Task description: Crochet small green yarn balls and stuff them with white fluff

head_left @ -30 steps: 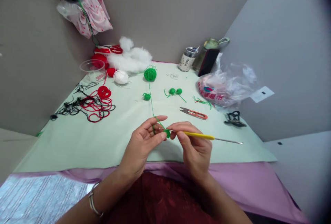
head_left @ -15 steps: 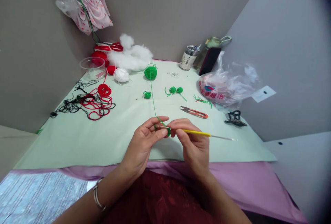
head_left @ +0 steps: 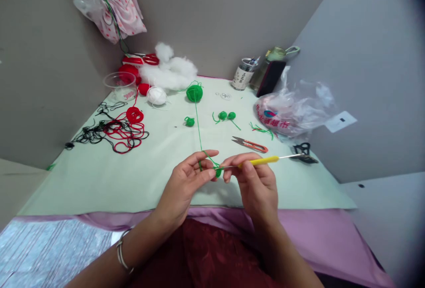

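Note:
Between thumb and fingers, my left hand (head_left: 187, 179) pinches a small green crochet piece (head_left: 218, 172). Green yarn (head_left: 198, 124) loops over its raised index finger and leads back to the green yarn ball (head_left: 194, 93). My right hand (head_left: 259, 181) grips the yellow handle of a crochet hook (head_left: 264, 161), its metal tip at the green piece. Exactly how the tip sits in the stitches is too small to tell. Beyond the hands lie a small green crocheted piece (head_left: 189, 122) and two green balls with tails (head_left: 227, 115).
Orange thread snips (head_left: 250, 144) and a black hair claw (head_left: 303, 153) lie to the right, near a plastic bag (head_left: 292, 110). Tangled red and black yarn (head_left: 116, 133) spreads at left. White stuffing (head_left: 169, 73), a clear tub (head_left: 120, 87) and a pen cup (head_left: 242, 75) stand behind.
My right hand has moved right with the crochet hook, drawing its tip back toward the green piece; the handle's rear end now tilts higher. My left hand stays nearly in place.

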### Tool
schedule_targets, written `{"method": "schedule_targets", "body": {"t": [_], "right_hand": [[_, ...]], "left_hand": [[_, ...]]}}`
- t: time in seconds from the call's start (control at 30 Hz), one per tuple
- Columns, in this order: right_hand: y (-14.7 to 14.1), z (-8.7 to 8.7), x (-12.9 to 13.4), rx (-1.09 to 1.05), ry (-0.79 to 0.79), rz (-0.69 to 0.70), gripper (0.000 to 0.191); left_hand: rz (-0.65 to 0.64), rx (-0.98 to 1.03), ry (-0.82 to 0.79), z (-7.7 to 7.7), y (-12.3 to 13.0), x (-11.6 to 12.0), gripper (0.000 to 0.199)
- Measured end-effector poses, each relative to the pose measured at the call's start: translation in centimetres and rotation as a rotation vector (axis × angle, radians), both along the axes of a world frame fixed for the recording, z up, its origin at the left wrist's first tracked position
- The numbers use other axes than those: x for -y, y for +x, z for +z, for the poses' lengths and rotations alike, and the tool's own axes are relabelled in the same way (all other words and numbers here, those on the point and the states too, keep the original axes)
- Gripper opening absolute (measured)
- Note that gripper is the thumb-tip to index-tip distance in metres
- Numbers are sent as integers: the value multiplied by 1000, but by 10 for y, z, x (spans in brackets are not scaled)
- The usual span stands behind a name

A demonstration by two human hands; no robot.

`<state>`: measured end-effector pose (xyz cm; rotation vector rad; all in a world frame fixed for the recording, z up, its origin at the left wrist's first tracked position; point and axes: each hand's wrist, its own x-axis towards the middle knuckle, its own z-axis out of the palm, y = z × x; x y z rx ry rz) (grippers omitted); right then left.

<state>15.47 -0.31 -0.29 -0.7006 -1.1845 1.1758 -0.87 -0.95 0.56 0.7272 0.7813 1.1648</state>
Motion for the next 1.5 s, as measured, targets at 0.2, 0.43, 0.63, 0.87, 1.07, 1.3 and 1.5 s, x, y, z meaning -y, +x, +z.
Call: {"method": "schedule_targets", "body": {"t": [0.2, 0.43, 0.63, 0.87, 1.07, 1.3, 1.5], "right_hand": [[4, 4, 10, 300, 219, -119, 23], [4, 7, 11, 659, 629, -218, 23], [2, 4, 10, 757, 704, -284, 27], [-2, -7, 15, 917, 775, -419, 38], [-6, 2, 11, 345, 321, -309, 24], [-13, -4, 10, 469, 383, -309, 25], [-7, -8, 13, 753, 621, -432, 37]], "left_hand": [[19, -66, 57, -3, -1, 2, 31], [65, -184, 99, -1, -3, -1, 34], [152, -286, 131, 4, -2, 2, 33], [-35, 88, -106, 2, 1, 1, 48], [-48, 195, -163, 6, -3, -2, 41], [11, 43, -55, 8, 5, 1, 41], [-60, 183, -199, 2, 4, -2, 42]]}}
